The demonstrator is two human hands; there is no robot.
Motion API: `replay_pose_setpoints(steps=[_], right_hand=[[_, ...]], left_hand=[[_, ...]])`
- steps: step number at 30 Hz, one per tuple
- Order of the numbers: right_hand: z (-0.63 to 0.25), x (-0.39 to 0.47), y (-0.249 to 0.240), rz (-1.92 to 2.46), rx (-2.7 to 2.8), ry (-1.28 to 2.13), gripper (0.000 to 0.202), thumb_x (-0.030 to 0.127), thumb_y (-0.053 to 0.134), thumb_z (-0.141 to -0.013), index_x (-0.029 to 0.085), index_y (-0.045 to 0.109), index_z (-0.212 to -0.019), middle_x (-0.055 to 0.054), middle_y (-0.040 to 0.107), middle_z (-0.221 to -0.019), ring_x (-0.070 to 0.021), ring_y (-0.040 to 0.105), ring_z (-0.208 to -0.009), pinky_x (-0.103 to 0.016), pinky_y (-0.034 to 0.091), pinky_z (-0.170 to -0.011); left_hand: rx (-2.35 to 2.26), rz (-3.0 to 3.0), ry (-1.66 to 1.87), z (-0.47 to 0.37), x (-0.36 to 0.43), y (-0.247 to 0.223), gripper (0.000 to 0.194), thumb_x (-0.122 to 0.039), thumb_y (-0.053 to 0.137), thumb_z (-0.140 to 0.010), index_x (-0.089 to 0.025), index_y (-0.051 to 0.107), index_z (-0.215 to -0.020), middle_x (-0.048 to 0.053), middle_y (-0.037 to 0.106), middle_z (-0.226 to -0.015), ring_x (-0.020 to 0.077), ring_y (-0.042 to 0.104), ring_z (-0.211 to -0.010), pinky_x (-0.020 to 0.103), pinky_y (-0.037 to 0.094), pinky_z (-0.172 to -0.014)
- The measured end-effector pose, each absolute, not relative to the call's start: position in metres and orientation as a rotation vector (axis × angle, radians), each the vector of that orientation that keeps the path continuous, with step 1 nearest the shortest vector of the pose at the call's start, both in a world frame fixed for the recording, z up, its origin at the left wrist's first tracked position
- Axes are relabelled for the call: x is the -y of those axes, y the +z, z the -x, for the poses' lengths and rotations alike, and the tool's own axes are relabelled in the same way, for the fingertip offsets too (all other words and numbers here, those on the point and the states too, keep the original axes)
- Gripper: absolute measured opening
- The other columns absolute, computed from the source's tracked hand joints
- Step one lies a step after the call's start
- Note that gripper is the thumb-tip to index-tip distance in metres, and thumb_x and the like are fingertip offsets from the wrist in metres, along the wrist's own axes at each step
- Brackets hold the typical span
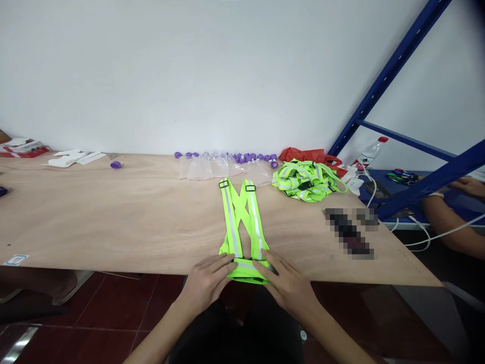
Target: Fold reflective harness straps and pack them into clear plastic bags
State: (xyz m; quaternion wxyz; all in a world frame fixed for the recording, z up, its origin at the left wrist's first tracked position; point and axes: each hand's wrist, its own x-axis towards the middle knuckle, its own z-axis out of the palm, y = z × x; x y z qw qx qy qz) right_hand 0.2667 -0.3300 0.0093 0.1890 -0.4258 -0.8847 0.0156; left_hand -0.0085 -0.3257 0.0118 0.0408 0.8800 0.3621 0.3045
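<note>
The table (113, 217) fills the view, a broad sheet of pale plywood under a white wall, and everything here sits somewhere on it. Right at its near edge, dead centre, lies the vest (242, 227): neon yellow-green webbing with a silver reflective stripe down each strap. Two straps run away from the person across the wood, crossing in an X partway up, each capped by a small black buckle at the far end. The waistband end hangs just over the table's near edge, bunched flat.

Both hands are on that band. The left hand (206, 283) lies palm down, fingers stretched and loosely spread, tips pressing the band's left end. The right hand (290, 285) mirrors it on the right end, fingers extended flat, not curled round anything. So neither hand is clenched; both press rather than grasp.

Toward the table's far right, a heap (306, 180) of the same neon vests sits tangled, with a red bag (303, 154) just behind it. Along the far edge runs a row of clear pouches (212, 167) with purple caps (242, 157) among them, and one cap (115, 165) sits alone farther left. White papers (71, 157) lie at the far left corner.

Off the table's right end, a blue rack (397, 65) slants up, a bottle (369, 153) beside it, and another person's arm (450, 222) rests there.
</note>
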Motion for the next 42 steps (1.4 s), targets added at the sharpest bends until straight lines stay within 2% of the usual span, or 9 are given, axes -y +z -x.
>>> replay_pose_setpoints(steps=[6, 10, 16, 22, 25, 30, 35, 38, 42], right_hand=[[-0.265, 0.297, 0.042, 1.242, 2.345, 0.511, 0.033, 0.024, 0.061, -0.092, 0.03, 0.072, -0.122, -0.01, 0.066, -0.109, -0.0255, 0.064, -0.102, -0.04, 0.056, -0.088], [-0.264, 0.269, 0.047, 1.208, 2.164, 0.859, 0.024, 0.027, 0.059, -0.094, 0.024, 0.076, -0.111, -0.007, 0.069, -0.098, -0.0223, 0.067, -0.091, -0.034, 0.055, -0.082], [-0.263, 0.258, 0.037, 1.323, 2.205, 0.743, 0.025, 0.032, 0.057, -0.096, 0.021, 0.074, -0.11, -0.007, 0.071, -0.102, -0.0232, 0.067, -0.095, -0.035, 0.053, -0.085], [-0.262, 0.252, 0.02, 1.394, 2.321, 0.364, 0.034, 0.031, 0.055, -0.097, 0.017, 0.065, -0.126, -0.012, 0.064, -0.111, -0.0258, 0.065, -0.099, -0.04, 0.056, -0.086], [-0.26, 0.253, 0.01, 1.276, 2.298, 0.125, 0.035, 0.03, 0.058, -0.096, 0.015, 0.063, -0.127, -0.015, 0.064, -0.113, -0.0286, 0.064, -0.103, -0.045, 0.057, -0.088], [-0.256, 0.263, 0.003, 0.917, 2.319, -0.128, 0.022, 0.015, 0.05, -0.099, 0.018, 0.071, -0.104, -0.012, 0.072, -0.11, -0.0258, 0.065, -0.115, -0.043, 0.055, -0.1], [-0.261, 0.271, 0.002, 0.914, 2.314, -0.022, 0.028, 0.015, 0.047, -0.099, 0.019, 0.07, -0.115, -0.012, 0.073, -0.121, -0.0238, 0.067, -0.118, -0.041, 0.058, -0.099], [-0.27, 0.281, 0.0, 0.999, 2.359, 0.146, 0.034, 0.031, 0.061, -0.096, 0.019, 0.064, -0.128, -0.015, 0.069, -0.128, -0.0269, 0.066, -0.12, -0.043, 0.058, -0.099], [-0.277, 0.302, -0.002, 0.977, 2.44, 0.235, 0.057, 0.036, 0.072, -0.088, 0.018, 0.055, -0.139, -0.018, 0.061, -0.139, -0.0308, 0.059, -0.129, -0.046, 0.055, -0.103]], left_hand=[[-1.162, -2.419, 0.844, 0.003, 0.3, 0.034, 0.029, -0.037, 0.052, -0.101, -0.024, 0.071, -0.118, 0.005, 0.078, -0.109, 0.0252, 0.072, -0.101, 0.04, 0.058, -0.089], [-1.237, -2.21, 0.657, -0.004, 0.276, 0.047, 0.037, -0.041, 0.044, -0.103, -0.022, 0.075, -0.1, 0.003, 0.077, -0.09, 0.0226, 0.071, -0.081, 0.031, 0.055, -0.074], [-1.331, -2.315, 0.657, -0.011, 0.255, 0.039, 0.042, -0.034, 0.037, -0.105, -0.02, 0.067, -0.08, 0.004, 0.066, -0.087, 0.0206, 0.064, -0.088, 0.031, 0.051, -0.08], [-1.439, -2.414, 0.701, -0.014, 0.252, 0.019, 0.022, -0.026, 0.041, -0.103, -0.02, 0.061, -0.112, 0.008, 0.063, -0.107, 0.0243, 0.058, -0.098, 0.038, 0.05, -0.084], [-1.42, -2.61, 0.755, -0.014, 0.256, 0.014, 0.02, -0.019, 0.042, -0.101, -0.02, 0.061, -0.106, 0.008, 0.064, -0.105, 0.0241, 0.058, -0.094, 0.038, 0.049, -0.08], [-1.327, -2.761, 0.764, -0.014, 0.26, 0.011, 0.026, -0.008, 0.043, -0.096, -0.019, 0.065, -0.103, 0.01, 0.068, -0.107, 0.0247, 0.059, -0.094, 0.038, 0.047, -0.078], [-1.243, -2.834, 0.757, -0.013, 0.267, 0.013, 0.028, -0.008, 0.043, -0.097, -0.019, 0.067, -0.106, 0.008, 0.073, -0.099, 0.024, 0.064, -0.092, 0.039, 0.049, -0.077], [-1.201, -2.807, 0.77, -0.009, 0.285, 0.015, 0.028, -0.023, 0.047, -0.101, -0.018, 0.062, -0.124, 0.011, 0.071, -0.119, 0.0259, 0.064, -0.11, 0.043, 0.051, -0.092], [-1.149, -2.799, 0.723, -0.002, 0.315, 0.011, 0.062, -0.054, 0.057, -0.095, -0.016, 0.048, -0.143, 0.015, 0.061, -0.139, 0.032, 0.055, -0.129, 0.053, 0.044, -0.109]])
